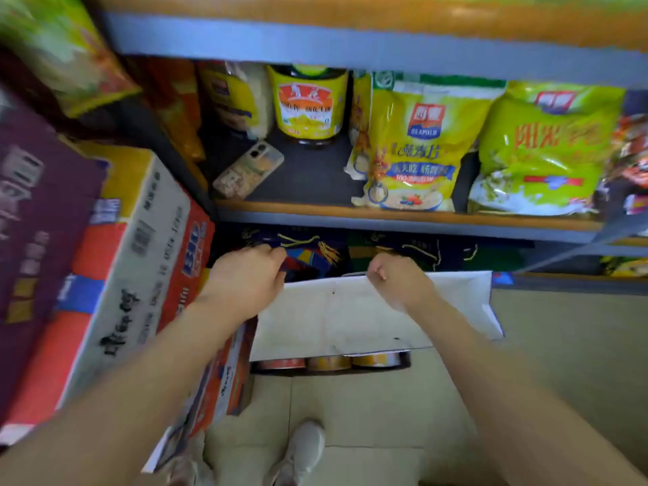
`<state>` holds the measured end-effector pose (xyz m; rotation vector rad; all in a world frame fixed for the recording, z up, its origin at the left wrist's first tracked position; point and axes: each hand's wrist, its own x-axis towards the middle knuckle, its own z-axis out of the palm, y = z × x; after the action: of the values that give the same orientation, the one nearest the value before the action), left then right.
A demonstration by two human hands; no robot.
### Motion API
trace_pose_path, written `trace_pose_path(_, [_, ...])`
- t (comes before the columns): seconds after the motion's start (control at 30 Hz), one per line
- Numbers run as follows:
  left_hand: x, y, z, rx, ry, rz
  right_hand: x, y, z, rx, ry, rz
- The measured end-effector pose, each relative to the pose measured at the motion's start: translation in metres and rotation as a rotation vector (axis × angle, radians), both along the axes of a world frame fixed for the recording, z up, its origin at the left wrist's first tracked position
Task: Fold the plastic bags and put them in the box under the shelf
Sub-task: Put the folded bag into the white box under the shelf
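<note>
Left hand: the left hand point(250, 275) reaches under the lower shelf board, fingers curled and pinching the dark blue bag point(298, 254) with gold cord handles, just above the left end of the white flap.
Right hand: the right hand point(394, 278) is curled at the far edge of the white flap point(350, 317); whether it pinches that edge or something thin, I cannot tell.
Box: the white flap lies nearly flat below the shelf, spanning the gap between both wrists; three round tins point(329, 363) show under its near edge.
Plastic bags: none can be told apart with certainty; only dark bags with cord handles point(420, 250) sit in the space under the shelf, behind the flap.
Shelf: the lower shelf board point(403, 213) carries a phone point(249, 170) lying flat, a yellow-labelled bottle point(308, 103) behind it, and a yellow oat pouch point(417, 149) beside a green pouch point(540, 152).
Left side: stacked cartons point(140, 257) in white, red and yellow stand touching the shelf post, with a purple carton point(35, 205) on top.
Floor: pale tiles point(368, 415), with a light shoe point(301, 450) near the bottom edge.
</note>
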<state>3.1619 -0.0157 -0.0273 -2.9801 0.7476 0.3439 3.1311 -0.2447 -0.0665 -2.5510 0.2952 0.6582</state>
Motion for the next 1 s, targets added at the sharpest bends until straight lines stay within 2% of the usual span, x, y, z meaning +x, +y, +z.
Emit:
trace_pose_path(0.17, [-0.016, 0.026, 0.116, 0.007, -0.042, 0.045, -0.001, 0.033, 0.142, -0.048, -0.31, 0.142])
trace_pose_path(0.27, [-0.027, 0.052, 0.183, -0.017, -0.21, 0.062, 0.002, 0.062, 0.209, -0.081, -0.415, 0.209])
trace_pose_path(0.4, [-0.028, 0.093, 0.258, -0.021, -0.352, 0.063, 0.016, 0.108, 0.274, -0.152, -0.52, 0.318])
trace_pose_path(0.5, [-0.017, 0.14, 0.3, -0.126, -0.443, 0.141, 0.028, 0.15, 0.309, -0.117, -0.601, 0.32])
trace_pose_path(0.57, [-0.009, 0.178, 0.316, -0.163, -0.477, 0.194, 0.035, 0.181, 0.327, -0.04, -0.658, 0.305])
trace_pose_path(0.63, [0.002, 0.216, 0.324, -0.102, -0.493, 0.228, 0.043, 0.214, 0.34, -0.005, -0.681, 0.315])
trace_pose_path(0.8, [0.048, 0.325, 0.322, -0.021, -0.458, 0.287, 0.076, 0.309, 0.355, -0.033, -0.726, 0.354])
trace_pose_path(0.87, [0.08, 0.373, 0.319, -0.044, -0.429, 0.327, 0.099, 0.353, 0.356, -0.062, -0.723, 0.342])
trace_pose_path(1.0, [0.16, 0.448, 0.311, -0.219, -0.346, 0.356, 0.153, 0.438, 0.356, -0.132, -0.726, 0.322])
